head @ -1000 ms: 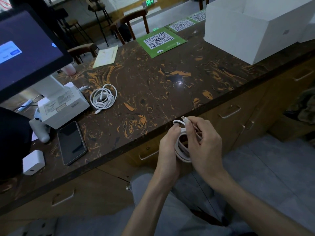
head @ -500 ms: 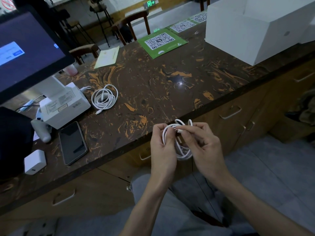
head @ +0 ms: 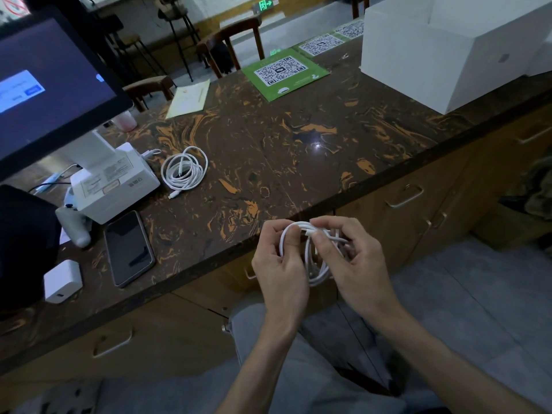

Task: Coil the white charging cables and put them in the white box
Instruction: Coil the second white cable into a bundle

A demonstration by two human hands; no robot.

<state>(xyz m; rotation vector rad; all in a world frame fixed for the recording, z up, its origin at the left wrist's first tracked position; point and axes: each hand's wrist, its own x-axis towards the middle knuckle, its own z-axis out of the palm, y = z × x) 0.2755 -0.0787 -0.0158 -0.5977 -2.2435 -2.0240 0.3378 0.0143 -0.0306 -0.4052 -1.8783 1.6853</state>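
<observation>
Smooth white cable coil [head: 313,258] in both hands' grip.

Dim interior; glowing monitor [head: 44,85] at upper left, small glare spot on the table [head: 317,147] centre, wide-angle bowing at edges

Glossy marbled countertop [head: 298,162], wooden drawers [head: 418,210]

Left hand [head: 279,265]: fingers curled closed, thumb pressed against the forefinger, back of hand toward the camera.
Right hand [head: 355,264]: just beside the left, fingers bent, thumb and forefinger pinched together.
</observation>
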